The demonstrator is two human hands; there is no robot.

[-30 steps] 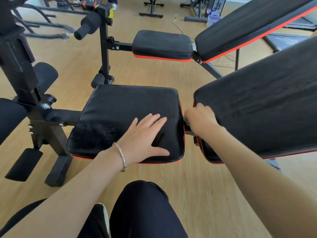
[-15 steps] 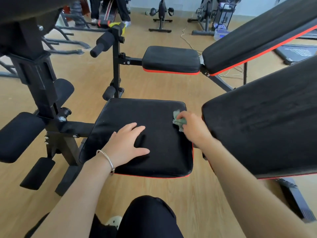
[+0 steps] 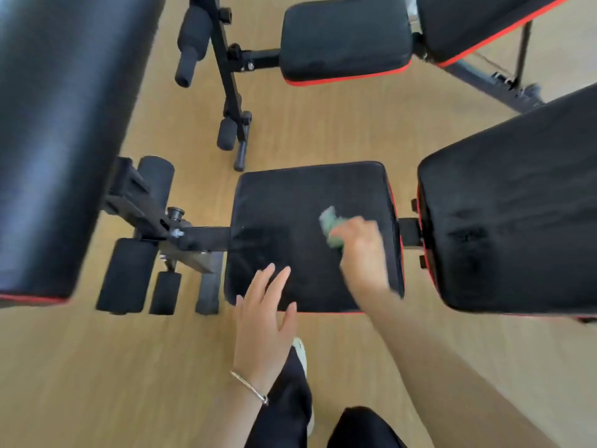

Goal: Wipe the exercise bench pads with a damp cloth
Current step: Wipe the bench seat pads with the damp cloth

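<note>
On seat pad (image 3: 290, 202), right half: right hand (image 3: 361, 250) clamped on green cloth (image 3: 331, 227) (blurred), near red-trimmed edge. Left hand (image 3: 263, 321), fingers spread, over near edge; pad's left half bare.

Nothing readable is showing anywhere I am looking: no text, label, brand, number or sign. The seat pad (image 3: 310, 234) under my hands is showing plain black with red trim, the back pad (image 3: 517, 215) the same. The cloth (image 3: 332, 227) I am holding is blurred, and no print can be made out on it.
</note>
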